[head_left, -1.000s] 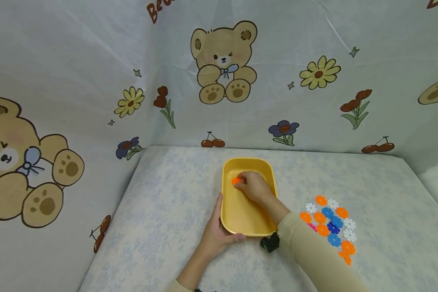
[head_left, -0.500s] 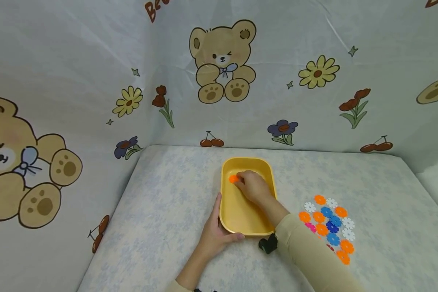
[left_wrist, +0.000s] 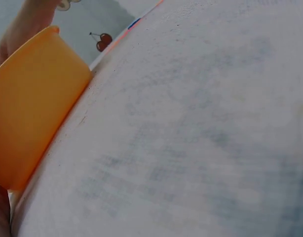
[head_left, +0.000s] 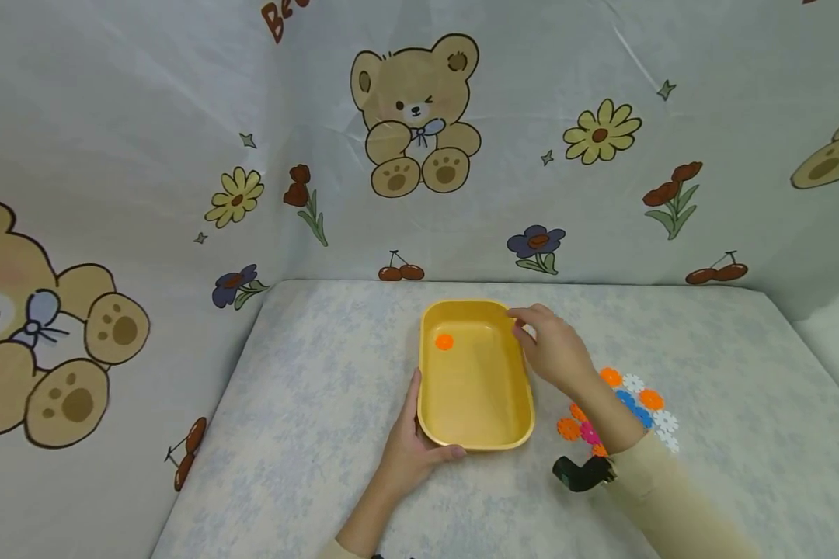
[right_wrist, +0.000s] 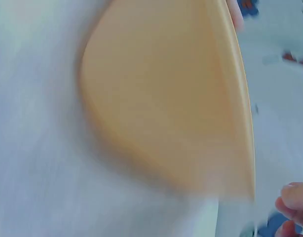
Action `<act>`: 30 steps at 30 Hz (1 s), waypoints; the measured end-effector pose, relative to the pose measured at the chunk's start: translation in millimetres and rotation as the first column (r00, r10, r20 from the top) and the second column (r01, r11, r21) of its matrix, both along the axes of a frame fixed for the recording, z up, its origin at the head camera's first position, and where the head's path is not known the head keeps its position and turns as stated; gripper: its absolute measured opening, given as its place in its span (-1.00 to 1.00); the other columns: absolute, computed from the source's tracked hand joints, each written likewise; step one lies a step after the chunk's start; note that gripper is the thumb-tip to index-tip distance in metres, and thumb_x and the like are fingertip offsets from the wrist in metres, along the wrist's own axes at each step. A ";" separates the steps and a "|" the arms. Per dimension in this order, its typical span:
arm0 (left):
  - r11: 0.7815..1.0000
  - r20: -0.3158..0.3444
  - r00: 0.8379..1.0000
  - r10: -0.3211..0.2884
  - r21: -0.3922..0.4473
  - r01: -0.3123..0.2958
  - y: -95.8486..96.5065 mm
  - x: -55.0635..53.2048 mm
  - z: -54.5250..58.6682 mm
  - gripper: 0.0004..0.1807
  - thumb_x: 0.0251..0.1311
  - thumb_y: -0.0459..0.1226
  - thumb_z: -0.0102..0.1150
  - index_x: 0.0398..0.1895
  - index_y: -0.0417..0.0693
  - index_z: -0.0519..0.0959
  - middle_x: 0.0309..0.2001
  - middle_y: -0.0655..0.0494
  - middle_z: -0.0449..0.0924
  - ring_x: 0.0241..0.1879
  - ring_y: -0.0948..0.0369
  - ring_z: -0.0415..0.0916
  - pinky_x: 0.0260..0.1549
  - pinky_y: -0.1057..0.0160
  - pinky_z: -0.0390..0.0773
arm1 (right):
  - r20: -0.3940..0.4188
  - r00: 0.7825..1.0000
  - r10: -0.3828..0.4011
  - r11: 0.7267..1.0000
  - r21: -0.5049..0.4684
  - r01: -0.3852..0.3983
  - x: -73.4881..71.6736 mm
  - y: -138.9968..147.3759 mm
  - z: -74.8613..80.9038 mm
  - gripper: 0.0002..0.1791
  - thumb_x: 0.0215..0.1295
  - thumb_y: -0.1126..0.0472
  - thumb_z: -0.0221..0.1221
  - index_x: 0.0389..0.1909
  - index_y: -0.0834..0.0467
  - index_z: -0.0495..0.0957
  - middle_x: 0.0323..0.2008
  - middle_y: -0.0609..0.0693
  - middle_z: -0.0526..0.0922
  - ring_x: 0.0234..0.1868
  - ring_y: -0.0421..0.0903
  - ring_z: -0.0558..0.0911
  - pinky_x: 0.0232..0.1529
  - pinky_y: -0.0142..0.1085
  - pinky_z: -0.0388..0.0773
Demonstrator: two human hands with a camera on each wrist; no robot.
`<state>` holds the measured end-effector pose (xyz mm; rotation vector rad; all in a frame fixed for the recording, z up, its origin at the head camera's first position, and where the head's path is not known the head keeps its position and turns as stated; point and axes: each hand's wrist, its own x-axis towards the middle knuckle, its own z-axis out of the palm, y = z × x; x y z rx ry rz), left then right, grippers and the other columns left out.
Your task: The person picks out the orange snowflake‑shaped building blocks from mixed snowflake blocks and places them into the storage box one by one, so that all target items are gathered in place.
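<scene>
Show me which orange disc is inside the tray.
The orange disc lying alone in the yellow tray, toward its far-left corner; the other visible orange discs lie on the table, right of the tray.

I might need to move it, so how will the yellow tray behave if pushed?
The tray is probably stiff and fairly light: its smooth, plastic-looking sides hold their shape. It seems unlikely to tip, given its broad base. Holding just one orange disc, it may slide easily unless the left hand steadies it.

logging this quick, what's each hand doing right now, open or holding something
Left hand: holding the yellow tray at its near left corner.
Right hand: open, loosely bent, nothing visible in it.
</scene>
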<state>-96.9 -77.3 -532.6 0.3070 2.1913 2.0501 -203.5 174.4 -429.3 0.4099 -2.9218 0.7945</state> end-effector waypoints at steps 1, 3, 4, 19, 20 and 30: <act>1.000 0.002 1.000 -0.004 0.016 0.004 -0.3 0.0 0.0 0.41 -0.10 -0.13 0.59 0.62 0.25 -0.34 0.62 0.23 -0.23 0.58 0.20 -0.11 0.37 0.56 0.09 | 0.017 1.000 -0.018 1.000 0.010 0.018 0.8 12.8 -0.6 -0.64 0.45 0.22 0.14 0.22 0.15 0.54 -0.05 0.10 0.62 -0.31 0.00 0.56 -0.25 -0.10 0.60; 0.999 0.010 1.000 -0.011 0.039 0.010 -1.0 0.1 0.4 0.41 -0.09 -0.15 0.58 0.62 0.25 -0.35 0.62 0.21 -0.24 0.58 0.19 -0.11 0.37 0.55 0.11 | 0.057 0.996 -0.063 0.998 0.035 0.061 2.4 39.2 -4.2 -0.61 0.46 0.20 0.12 0.25 0.17 0.50 -0.02 0.14 0.60 -0.32 0.00 0.55 -0.22 -0.07 0.63; 0.999 0.012 1.000 -0.010 0.036 0.010 -1.4 0.0 0.7 0.41 -0.09 -0.15 0.58 0.62 0.26 -0.35 0.62 0.21 -0.24 0.58 0.19 -0.11 0.38 0.55 0.11 | 0.079 0.993 -0.084 0.996 0.048 0.081 3.4 52.6 -7.2 -0.59 0.46 0.20 0.12 0.27 0.18 0.48 0.00 0.16 0.59 -0.32 0.00 0.54 -0.21 -0.05 0.64; 1.000 0.005 1.000 -0.013 0.004 0.013 -2.5 -0.4 1.4 0.40 -0.08 -0.09 0.57 0.62 0.26 -0.35 0.62 0.21 -0.23 0.59 0.20 -0.15 0.39 0.55 0.06 | 0.231 0.953 -0.196 0.973 0.169 0.160 36.7 148.9 -61.1 -0.48 0.40 0.09 0.20 0.23 0.35 0.48 -0.13 0.27 0.53 -0.22 0.11 0.52 -0.10 0.13 0.59; 1.000 0.004 1.000 -0.014 0.005 0.014 -2.3 -0.5 1.1 0.40 -0.08 -0.09 0.57 0.62 0.26 -0.35 0.62 0.21 -0.24 0.59 0.20 -0.15 0.39 0.54 0.06 | 0.222 0.956 -0.191 0.974 0.161 0.157 38.2 149.9 -63.5 -0.47 0.38 0.07 0.22 0.22 0.35 0.48 -0.15 0.25 0.53 -0.24 0.09 0.51 -0.13 0.08 0.60; 1.000 0.016 1.000 -0.006 -0.012 0.006 -1.8 0.4 0.7 0.40 -0.10 -0.07 0.58 0.62 0.29 -0.33 0.62 0.25 -0.23 0.59 0.25 -0.19 0.35 0.64 0.01 | 0.179 0.970 -0.164 0.986 0.050 0.157 42.1 151.4 -72.7 -0.55 0.33 0.11 0.28 0.15 0.28 0.55 -0.08 0.26 0.52 -0.20 0.11 0.51 -0.18 0.02 0.63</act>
